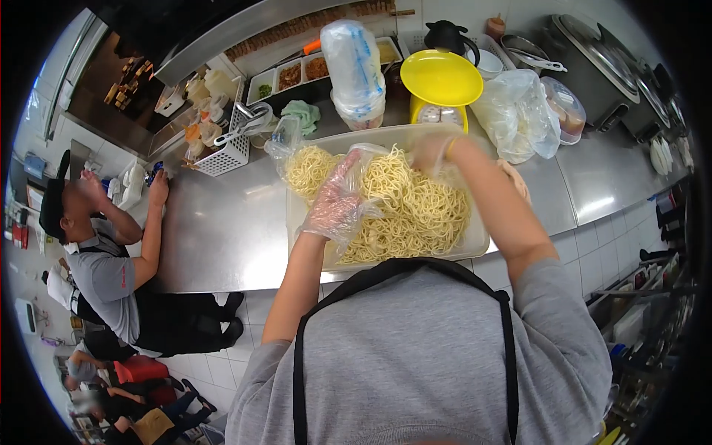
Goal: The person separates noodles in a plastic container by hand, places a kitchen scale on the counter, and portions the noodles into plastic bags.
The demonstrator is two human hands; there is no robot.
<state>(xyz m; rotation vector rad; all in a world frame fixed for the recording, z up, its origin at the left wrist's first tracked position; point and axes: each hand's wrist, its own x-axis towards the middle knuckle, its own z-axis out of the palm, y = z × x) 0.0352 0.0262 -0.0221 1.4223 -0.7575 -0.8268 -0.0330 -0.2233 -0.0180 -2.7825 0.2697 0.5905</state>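
Note:
Yellow noodles (pixel 423 222) fill much of a wide translucent tub (pixel 480 241) on the steel counter. My left hand (pixel 337 200), in a clear plastic glove, holds a clear plastic bag (pixel 374 159) with its mouth near some noodles. Over the tub's back right part is my right hand (pixel 434 154), also gloved and smeared by motion; its fingers cannot be made out. Another clear bag (pixel 285 137) lies at the tub's back left corner, close to a smaller heap of noodles (pixel 311 169).
Behind the tub stand a wrapped stack of containers (pixel 352 74), a yellow scale (pixel 441 85), and trays of toppings (pixel 289 74). A plastic bag (pixel 519 115) lies to the right. A white basket (pixel 226 152) and a co-worker (pixel 111 259) are at the left.

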